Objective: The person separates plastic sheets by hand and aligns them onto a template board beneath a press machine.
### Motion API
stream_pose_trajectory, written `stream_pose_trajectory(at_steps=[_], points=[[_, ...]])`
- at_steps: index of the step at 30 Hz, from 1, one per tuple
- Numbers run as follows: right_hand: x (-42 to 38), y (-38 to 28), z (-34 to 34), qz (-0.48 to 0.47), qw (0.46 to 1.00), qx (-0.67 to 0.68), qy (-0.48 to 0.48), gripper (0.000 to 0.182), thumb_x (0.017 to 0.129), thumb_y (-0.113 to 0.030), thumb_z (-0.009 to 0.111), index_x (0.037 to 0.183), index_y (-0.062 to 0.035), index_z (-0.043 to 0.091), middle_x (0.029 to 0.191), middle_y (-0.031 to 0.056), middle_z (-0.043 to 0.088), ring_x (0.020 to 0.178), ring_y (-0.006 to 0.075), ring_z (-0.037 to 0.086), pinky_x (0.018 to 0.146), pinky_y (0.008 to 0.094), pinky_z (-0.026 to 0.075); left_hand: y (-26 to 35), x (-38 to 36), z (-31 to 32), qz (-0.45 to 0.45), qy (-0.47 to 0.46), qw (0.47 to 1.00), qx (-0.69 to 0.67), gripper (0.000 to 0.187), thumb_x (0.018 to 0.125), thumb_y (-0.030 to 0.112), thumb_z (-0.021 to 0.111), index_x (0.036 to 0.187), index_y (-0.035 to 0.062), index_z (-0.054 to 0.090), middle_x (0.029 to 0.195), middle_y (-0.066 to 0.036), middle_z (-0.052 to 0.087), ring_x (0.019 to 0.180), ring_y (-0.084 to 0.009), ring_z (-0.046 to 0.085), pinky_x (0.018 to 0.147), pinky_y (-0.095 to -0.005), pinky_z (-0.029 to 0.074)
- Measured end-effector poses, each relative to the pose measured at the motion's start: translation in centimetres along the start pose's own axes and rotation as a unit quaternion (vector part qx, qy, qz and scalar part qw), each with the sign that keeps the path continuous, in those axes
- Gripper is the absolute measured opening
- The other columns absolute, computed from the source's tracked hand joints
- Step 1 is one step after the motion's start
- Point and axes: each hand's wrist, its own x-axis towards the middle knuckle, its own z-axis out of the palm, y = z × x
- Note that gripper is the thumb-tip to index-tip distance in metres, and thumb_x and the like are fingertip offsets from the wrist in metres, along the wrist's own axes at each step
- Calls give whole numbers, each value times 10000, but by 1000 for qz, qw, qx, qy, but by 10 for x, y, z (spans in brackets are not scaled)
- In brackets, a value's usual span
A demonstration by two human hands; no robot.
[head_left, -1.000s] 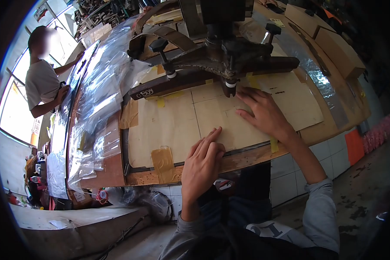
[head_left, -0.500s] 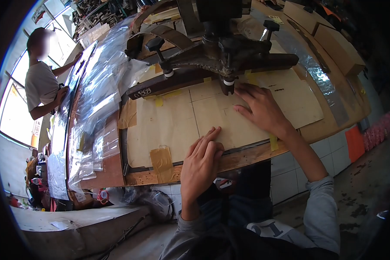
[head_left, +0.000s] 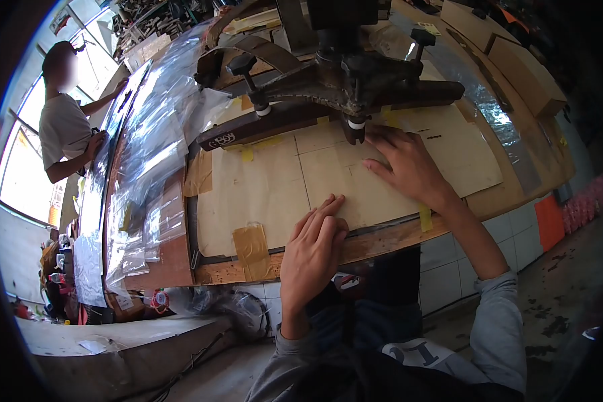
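Observation:
My left hand (head_left: 310, 251) rests at the front edge of a pale flat sheet (head_left: 248, 201), its fingers stretched forward and lying close together on the surface. My right hand (head_left: 409, 167) lies on the same sheet further back, fingers spread, its fingertips beside the foot of a dark metal machine head (head_left: 355, 130). Neither hand holds anything. Thin dark lines are drawn across the sheet. Brown tape (head_left: 251, 251) covers its front edge left of my left hand. A dark metal bar (head_left: 268, 120) crosses over the sheet's back part.
Clear plastic film (head_left: 147, 161) covers boards on the left. Beyond them stands a person (head_left: 67, 127) with both hands at that table's edge. Cardboard boxes (head_left: 526, 74) stand at the back right. An orange sheet (head_left: 548, 223) and pink wrap (head_left: 583, 201) are at the right.
The view has shifted very slightly. Both hands stay in almost the same places on the sheet.

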Motion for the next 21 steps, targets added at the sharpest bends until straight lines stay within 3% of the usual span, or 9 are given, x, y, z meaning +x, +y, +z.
stream_pose_trajectory(at_steps=[21], points=[[1,0,-1,-8,1000,-4,16,443,885,-372,610,1202,-62,587,1231,110,589,1153,249,540,936,445,405,1,0,1,2,-2,1000,7,76,894,83,560,944,29,541,1299,-124,546,1264,-286,487,1031,-410,392]])
